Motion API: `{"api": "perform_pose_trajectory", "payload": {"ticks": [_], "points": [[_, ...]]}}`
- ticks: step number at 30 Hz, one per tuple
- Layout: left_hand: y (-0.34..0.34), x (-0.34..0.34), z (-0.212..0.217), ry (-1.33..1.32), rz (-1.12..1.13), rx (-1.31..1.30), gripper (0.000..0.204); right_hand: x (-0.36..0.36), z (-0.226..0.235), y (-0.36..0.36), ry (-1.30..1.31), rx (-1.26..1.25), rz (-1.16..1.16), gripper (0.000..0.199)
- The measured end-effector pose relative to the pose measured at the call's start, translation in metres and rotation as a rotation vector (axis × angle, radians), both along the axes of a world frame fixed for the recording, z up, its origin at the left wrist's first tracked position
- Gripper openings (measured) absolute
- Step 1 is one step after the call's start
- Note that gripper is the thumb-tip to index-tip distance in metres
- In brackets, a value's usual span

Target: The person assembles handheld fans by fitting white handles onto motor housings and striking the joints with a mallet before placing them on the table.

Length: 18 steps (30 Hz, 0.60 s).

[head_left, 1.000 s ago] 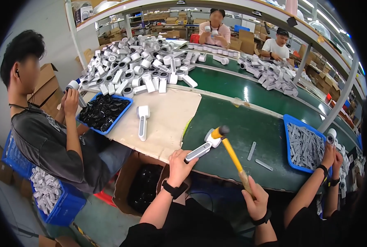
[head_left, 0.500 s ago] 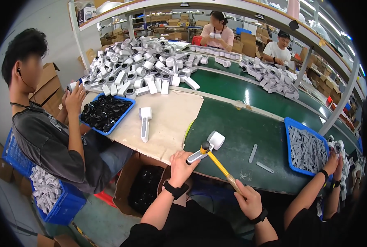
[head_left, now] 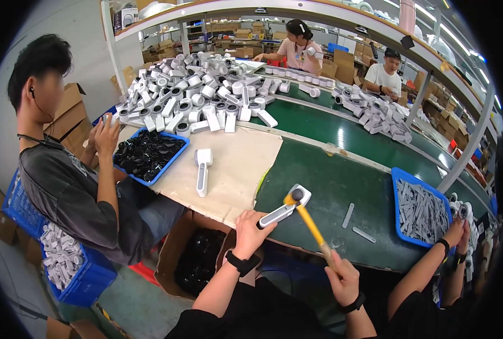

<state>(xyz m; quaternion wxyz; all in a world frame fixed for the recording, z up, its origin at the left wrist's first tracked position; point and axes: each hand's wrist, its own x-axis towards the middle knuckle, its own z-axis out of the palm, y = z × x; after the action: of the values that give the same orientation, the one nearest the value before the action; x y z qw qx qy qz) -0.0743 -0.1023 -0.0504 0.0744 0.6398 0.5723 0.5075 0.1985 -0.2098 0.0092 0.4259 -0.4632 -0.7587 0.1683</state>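
My left hand [head_left: 249, 230] is closed on the handle end of a white handheld device [head_left: 278, 216] with a grey strip and a round head, like a small handheld fan. The device rests near the front edge of the green table, its round head pointing away from me. In my right hand [head_left: 344, 281] is a hammer [head_left: 311, 224] with a yellow shaft and a dark, rounded head. The hammer's head is over the device's round end; whether they touch, I cannot tell. Two loose grey strips [head_left: 348, 216] lie to the right. Another white device [head_left: 203, 172] lies on the beige sheet.
A large pile of white devices [head_left: 192, 93] covers the far left. One blue tray [head_left: 175, 156] holds black parts; another blue tray [head_left: 396, 210] holds grey strips. A co-worker sits at left, another person's hands [head_left: 457, 234] work at right. An open carton [head_left: 167, 265] stands below the edge.
The hammer's head has shifted from the device's neck onto its round end, slightly farther and to the right. The device's handle shows more. My left hand keeps its hold.
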Motion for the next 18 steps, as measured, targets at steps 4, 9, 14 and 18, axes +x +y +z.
{"api": "perform_pose_trajectory", "payload": {"ticks": [4, 9, 14, 18], "points": [[0.0, -0.003, -0.001, -0.011, -0.024, 0.048, 0.023, 0.009, -0.001, 0.011, -0.056, -0.017, -0.069, 0.05], [0.0, 0.0, 0.001, -0.011, -0.024, 0.04, 0.022, 0.01, -0.01, 0.014, -0.13, -0.018, -0.058, 0.05], [0.0, -0.001, 0.001, 0.006, -0.011, 0.023, 0.022, 0.006, 0.007, 0.015, -0.116, -0.059, -0.045, 0.051], [-0.003, -0.001, 0.0, -0.009, -0.011, 0.01, 0.023, 0.007, 0.004, 0.014, -0.146, -0.051, -0.031, 0.05]]}}
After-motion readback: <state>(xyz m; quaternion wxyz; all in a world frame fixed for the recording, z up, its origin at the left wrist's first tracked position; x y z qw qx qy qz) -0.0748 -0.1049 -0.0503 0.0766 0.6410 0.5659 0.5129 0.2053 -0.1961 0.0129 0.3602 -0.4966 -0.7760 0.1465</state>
